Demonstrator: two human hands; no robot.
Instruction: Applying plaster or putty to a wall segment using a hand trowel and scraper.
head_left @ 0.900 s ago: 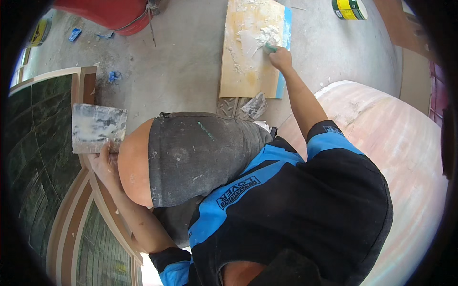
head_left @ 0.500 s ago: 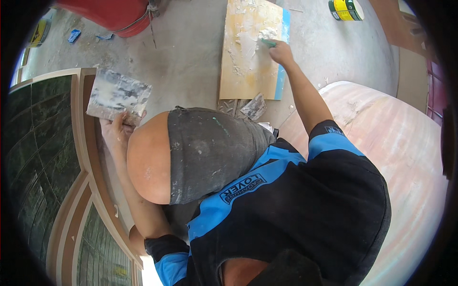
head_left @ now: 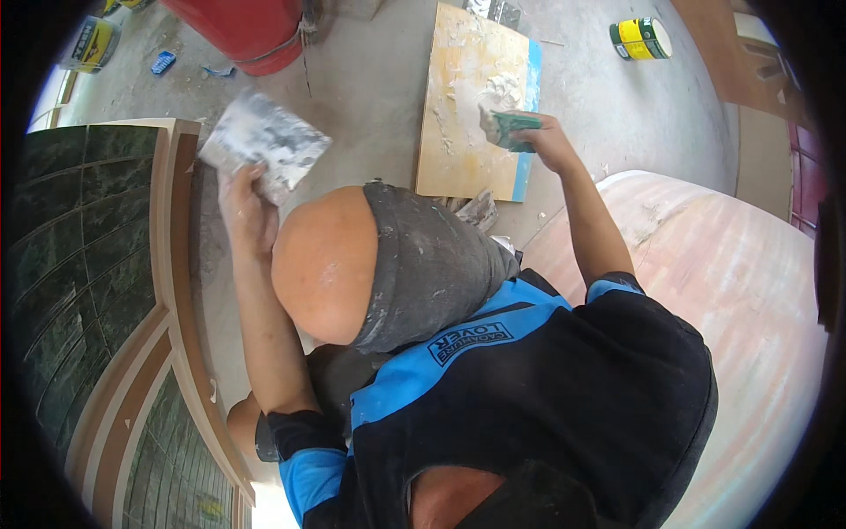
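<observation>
A flat square plate [head_left: 269, 141], smeared white and grey, is gripped at its near edge by my left hand [head_left: 247, 207], beside my bent knee. My right hand [head_left: 555, 145] is closed round a green putty knife [head_left: 514, 132], whose leading edge carries pale paste. The knife hovers over, or just above, a wooden board [head_left: 467, 167] with a blue strip down its right side; contact with the board cannot be judged. White paste [head_left: 502, 91] lies heaped on the board just beyond the knife, with thinner smears to the left.
A red bucket [head_left: 238, 31] stands at the far left, near a small blue piece [head_left: 163, 62]. One yellow-and-green can [head_left: 641, 39] lies at the far right. Dark panelled framing [head_left: 97, 203] runs along my left, and a large pinkish curved surface [head_left: 723, 291] along my right.
My right hand has drawn the putty knife back from the heap toward me and turned it, showing its broad green side. My left hand has shifted right and tilted the plate.
</observation>
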